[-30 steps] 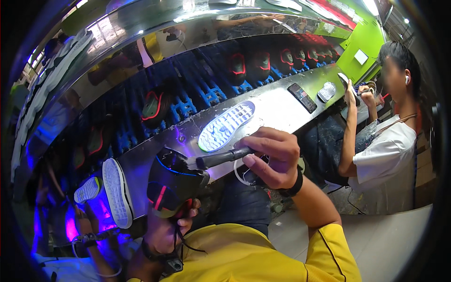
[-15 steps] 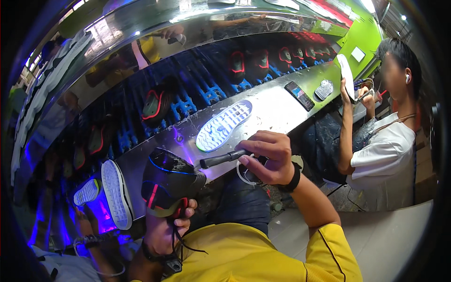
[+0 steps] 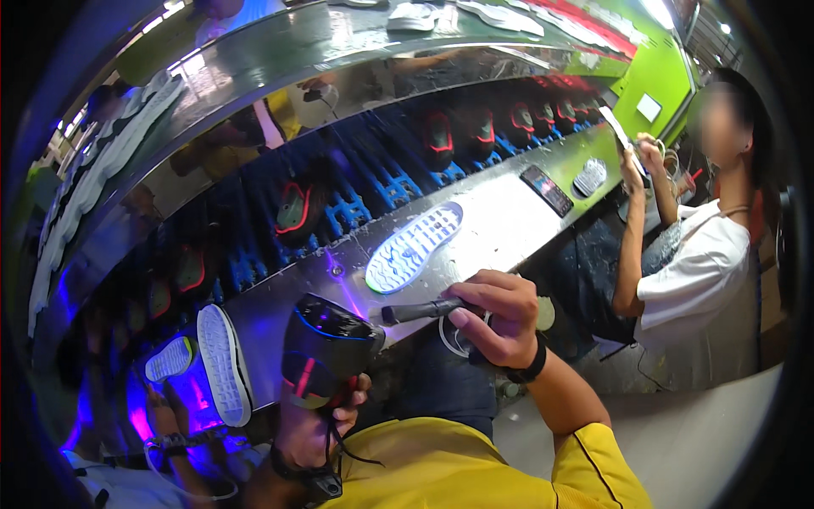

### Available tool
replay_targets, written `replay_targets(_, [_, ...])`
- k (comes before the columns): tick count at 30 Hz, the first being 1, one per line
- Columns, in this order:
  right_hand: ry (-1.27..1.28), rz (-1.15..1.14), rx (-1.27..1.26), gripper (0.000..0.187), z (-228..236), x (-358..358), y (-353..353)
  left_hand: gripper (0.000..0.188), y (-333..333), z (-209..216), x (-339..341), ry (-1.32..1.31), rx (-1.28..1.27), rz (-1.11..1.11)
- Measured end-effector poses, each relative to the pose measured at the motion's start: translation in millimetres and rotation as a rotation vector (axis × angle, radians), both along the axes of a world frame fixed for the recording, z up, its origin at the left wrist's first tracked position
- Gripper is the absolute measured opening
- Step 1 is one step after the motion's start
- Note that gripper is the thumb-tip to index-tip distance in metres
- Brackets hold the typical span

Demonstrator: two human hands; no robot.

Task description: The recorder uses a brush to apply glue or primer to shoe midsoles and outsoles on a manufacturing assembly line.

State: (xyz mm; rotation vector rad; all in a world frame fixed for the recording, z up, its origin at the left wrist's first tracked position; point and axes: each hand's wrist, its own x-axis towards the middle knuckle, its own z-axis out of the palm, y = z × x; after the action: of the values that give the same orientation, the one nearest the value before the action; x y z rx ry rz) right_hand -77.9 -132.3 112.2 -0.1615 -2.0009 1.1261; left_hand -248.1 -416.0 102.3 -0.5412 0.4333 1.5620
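Note:
My left hand is closed round the heel end of a black shoe upper with red trim; its laces dangle. The upper's underside faces up and looks wet and shiny. In my right hand is a dark-handled brush, gripped between thumb and fingers, with a thin clear tube hanging beside it. The brush tip is right at the upper's edge; whether it touches cannot be made out. Beyond the brush, a white outsole lies tread up on the metal bench.
Behind the bench, a conveyor with blue racks carries several black uppers. A thick white sole and a small outsole lie left. A phone lies right. One co-worker sits right holding a sole; another's hand shows left.
The upper in my left hand has tilted a little, and the brush has stayed at its edge. The view has shifted slightly. The co-worker at right has turned their sole nearly edge-on.

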Motion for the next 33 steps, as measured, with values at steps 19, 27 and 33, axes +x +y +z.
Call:
replay_targets(19, [-0.173, 0.143, -0.470, 0.098, 16.6, -31.7, -60.5, 0.057, 18.5, 0.7, 6.7, 0.412, -0.188, -0.031])
replay_targets(27, [-0.209, 0.197, -0.765, 0.087, 38.1, -46.8, -70.1, 0.053, 25.8, 4.2, 6.9, 0.506, -0.223, 0.090])
replay_targets(33, [-0.264, 0.035, -0.617, 0.078, 30.4, -56.3, -68.8, 0.055, 4.4, -23.2, -9.0, 0.555, -0.056, 0.017])
